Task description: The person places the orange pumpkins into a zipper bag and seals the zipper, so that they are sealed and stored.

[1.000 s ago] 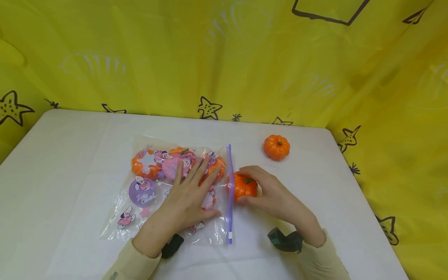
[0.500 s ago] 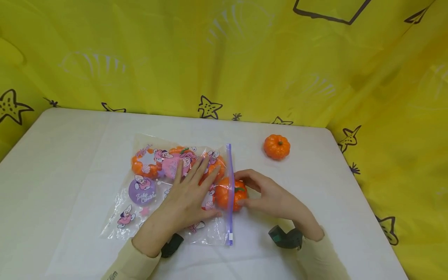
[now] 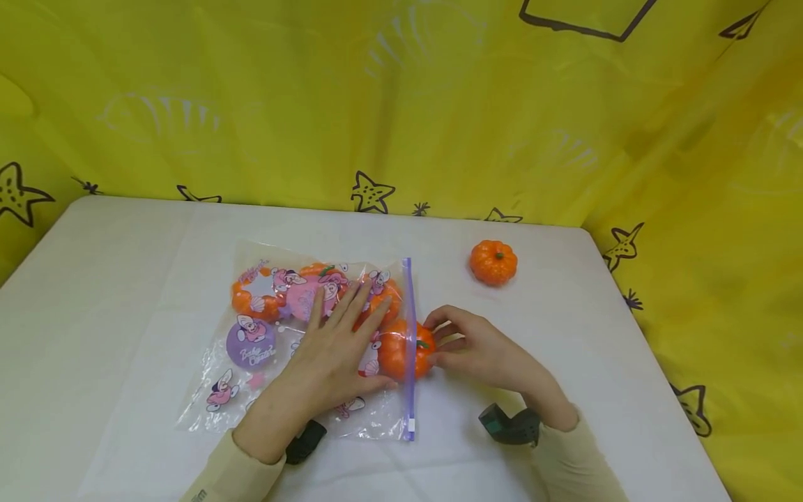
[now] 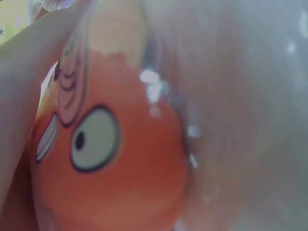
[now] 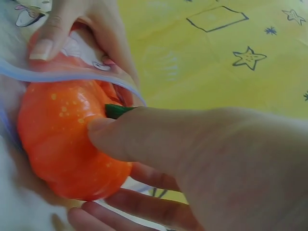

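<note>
A clear zip bag with pink and purple cartoon prints lies flat, its purple slider edge towards the right. My left hand rests on top of it with the fingers spread. Half through the mouth sits an orange toy pumpkin with a green stem. My right hand holds its outer side, thumb beside the stem and fingers low on the far side, as the right wrist view shows. Several more orange pumpkins show through the plastic. Close up in the left wrist view is an orange pumpkin behind printed film.
Another orange pumpkin stands alone on the white table, behind and right of the bag. A yellow patterned curtain hangs along the table's back and right edges. Dark wrist cameras sit under both forearms.
My right hand has moved left, pushing the pumpkin from outside the mouth to partly inside the bag. The left hand has stayed spread on the bag.
</note>
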A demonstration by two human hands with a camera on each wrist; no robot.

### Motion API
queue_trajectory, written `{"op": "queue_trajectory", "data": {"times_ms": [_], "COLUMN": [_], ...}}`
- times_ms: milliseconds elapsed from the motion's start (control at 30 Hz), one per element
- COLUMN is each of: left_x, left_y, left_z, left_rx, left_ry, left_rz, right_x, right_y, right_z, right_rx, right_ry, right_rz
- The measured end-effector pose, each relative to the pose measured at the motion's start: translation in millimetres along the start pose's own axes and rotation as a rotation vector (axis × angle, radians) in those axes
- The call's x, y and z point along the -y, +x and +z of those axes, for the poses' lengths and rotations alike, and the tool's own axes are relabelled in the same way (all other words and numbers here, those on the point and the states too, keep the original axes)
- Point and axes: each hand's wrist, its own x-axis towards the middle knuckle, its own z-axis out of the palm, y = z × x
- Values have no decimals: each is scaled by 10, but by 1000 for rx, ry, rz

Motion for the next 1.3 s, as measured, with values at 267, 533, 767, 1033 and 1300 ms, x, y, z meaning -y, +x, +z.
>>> {"op": "queue_trajectory", "data": {"times_ms": [267,533,767,1033,1300], "left_x": [-13,-12,-44,-61,-60], "left_y": [1,0,-4,-12,-10], "left_z": [-2,-22,-44,-54,-54], "left_rx": [-42,-30,11,-25,-9], "left_ry": [52,34,6,55,67], "left_rz": [14,26,39,56,49], "right_x": [42,36,31,14,-76], "right_y": [54,21,33,108,64], "right_z": [117,54,61,172,75], "right_rx": [-38,42,91,26,107], "right_ry": [36,-23,-32,-4,-13], "right_rz": [23,10,-11,-39,-3]}}
